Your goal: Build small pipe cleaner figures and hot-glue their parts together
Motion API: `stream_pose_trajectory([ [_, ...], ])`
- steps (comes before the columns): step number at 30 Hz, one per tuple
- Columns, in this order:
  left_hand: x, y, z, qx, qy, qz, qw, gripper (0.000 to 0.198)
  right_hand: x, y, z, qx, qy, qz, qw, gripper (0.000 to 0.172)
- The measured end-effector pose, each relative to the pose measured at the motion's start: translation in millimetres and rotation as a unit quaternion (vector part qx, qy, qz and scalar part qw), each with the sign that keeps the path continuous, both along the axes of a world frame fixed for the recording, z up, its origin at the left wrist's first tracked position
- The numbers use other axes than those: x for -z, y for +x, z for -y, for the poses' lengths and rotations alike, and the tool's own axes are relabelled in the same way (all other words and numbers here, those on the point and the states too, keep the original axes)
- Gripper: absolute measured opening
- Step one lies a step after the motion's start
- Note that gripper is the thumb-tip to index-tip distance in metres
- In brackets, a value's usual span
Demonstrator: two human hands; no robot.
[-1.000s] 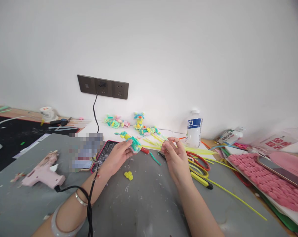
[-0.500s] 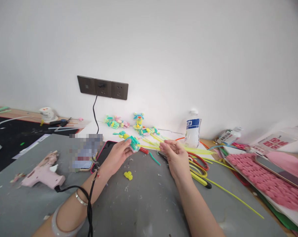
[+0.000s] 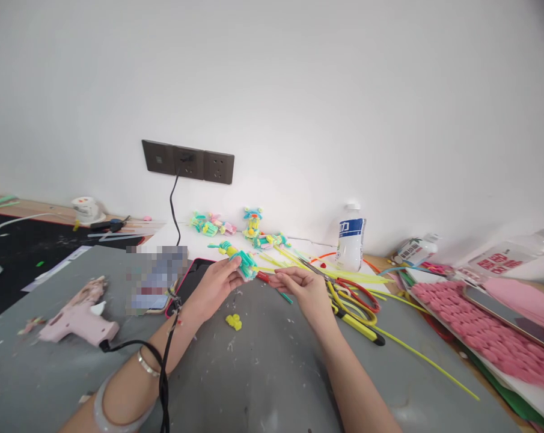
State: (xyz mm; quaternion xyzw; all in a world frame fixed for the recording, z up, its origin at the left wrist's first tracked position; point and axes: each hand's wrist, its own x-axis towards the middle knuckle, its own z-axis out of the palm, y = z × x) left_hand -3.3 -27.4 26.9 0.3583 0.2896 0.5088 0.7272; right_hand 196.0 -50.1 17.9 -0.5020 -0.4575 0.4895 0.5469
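Observation:
My left hand is closed around a small teal and yellow fuzzy figure, apparently made of pipe cleaners, its yellow part pointing up and left. My right hand has come up close on the right, thumb and fingertips pinched at the end of a short red piece. Whether that red piece touches the figure I cannot tell. Partly under the right fingers lies a short teal strip. A yellow fuzzy cluster rests on the grey mat below both hands.
Scissors and yellow-handled pliers lie right of my right hand among yellow stems. Finished-looking fuzzy figures stand by the wall, near a white bottle. A pink glue gun lies left; its black cord crosses my left forearm.
My right hand has moved left, to the red piece beside the figure, uncovering the scissors. My left hand holds the figure almost where it was.

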Motion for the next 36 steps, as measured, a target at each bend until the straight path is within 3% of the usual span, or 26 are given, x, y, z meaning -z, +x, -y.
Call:
stream_pose_trajectory([
  [3, 1.9, 0, 0, 0.002, 0.004, 0.004, 1.0, 0.027, 2.5, -2, -1, -0.014, 0.027, 0.039, 0.999, 0.037],
  [8, 3.6, -2, 0, 0.001, 0.0, 0.006, 1.0, 0.027, 5.9, 0, -2, 0.022, 0.105, 0.11, 0.988, 0.025],
  [12, 1.9, -1, 1, 0.001, 0.001, 0.006, 1.0, 0.028, 11.4, 3, -3, -0.019, 0.049, 0.196, 0.979, 0.023],
  [15, -0.4, -1, 1, -0.006, 0.001, 0.007, 1.0, 0.028, 15.1, 2, 0, -0.068, 0.013, 0.267, 0.961, 0.022],
  [18, -1.4, -1, 2, -0.01, 0.006, 0.015, 1.0, 0.026, 16.1, -2, 3, -0.101, 0.065, 0.331, 0.936, 0.02],
  [20, -0.8, -1, 2, -0.006, 0.016, 0.015, 1.0, 0.024, 15.3, -4, 4, -0.108, 0.094, 0.371, 0.917, 0.028],
  [22, 0.5, 0, 2, 0.004, 0.031, 0.011, 0.999, 0.025, 14.8, -5, 4, -0.091, 0.093, 0.406, 0.904, 0.027],
  [24, 2.4, 1, 2, 0.003, 0.044, 0.009, 0.999, 0.027, 15.7, -4, 2, -0.048, 0.094, 0.435, 0.894, 0.014],
  [27, 5.3, 1, 1, -0.038, 0.046, 0.014, 0.998, 0.025, 20.8, 1, -2, 0.001, 0.118, 0.451, 0.885, 0.03],
  [30, 6.9, 0, -2, -0.08, 0.043, 0.022, 0.996, 0.021, 26.5, 5, -5, 0.013, 0.127, 0.445, 0.886, 0.012],
  [32, 6.9, -1, -3, -0.088, 0.04, 0.03, 0.995, 0.019, 27.5, 7, -5, 0.013, 0.125, 0.445, 0.887, 0.01],
  [36, 5.7, -2, -3, -0.06, 0.031, 0.038, 0.997, 0.02, 21.1, 3, -3, -0.007, 0.118, 0.43, 0.895, 0.033],
])
